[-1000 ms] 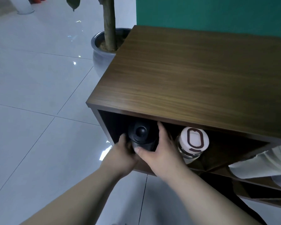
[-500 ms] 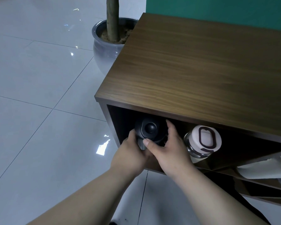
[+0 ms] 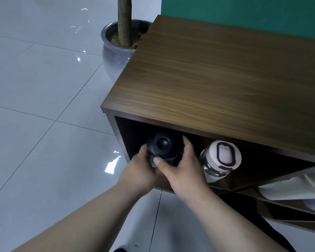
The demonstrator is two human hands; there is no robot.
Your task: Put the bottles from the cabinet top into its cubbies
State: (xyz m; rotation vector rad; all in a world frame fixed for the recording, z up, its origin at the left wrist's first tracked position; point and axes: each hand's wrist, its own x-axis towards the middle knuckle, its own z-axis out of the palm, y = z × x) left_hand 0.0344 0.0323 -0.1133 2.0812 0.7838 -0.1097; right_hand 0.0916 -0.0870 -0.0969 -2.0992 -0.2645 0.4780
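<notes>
A black bottle (image 3: pixel 162 145) with a round button on its cap lies in the leftmost top cubby of the wooden cabinet (image 3: pixel 216 79), cap facing me. My left hand (image 3: pixel 141 172) grips it from the left and below. My right hand (image 3: pixel 183 168) wraps it from the right, thumb across the cap's lower edge. To the right in the same cubby rests a clear bottle (image 3: pixel 220 158) with a white cap and a dark loop handle. The bare cabinet top carries no bottles in view.
A grey plant pot (image 3: pixel 115 51) with a trunk stands on the glossy tiled floor (image 3: pixel 35 106) beside the cabinet's left end. White folded items (image 3: pixel 291 188) fill the cubby at far right. A green wall (image 3: pixel 244 13) backs the cabinet.
Both hands stay on the black bottle at the cubby mouth, barely shifting. The camera view has drifted, so the cabinet sits a little further right and lower in the frame.
</notes>
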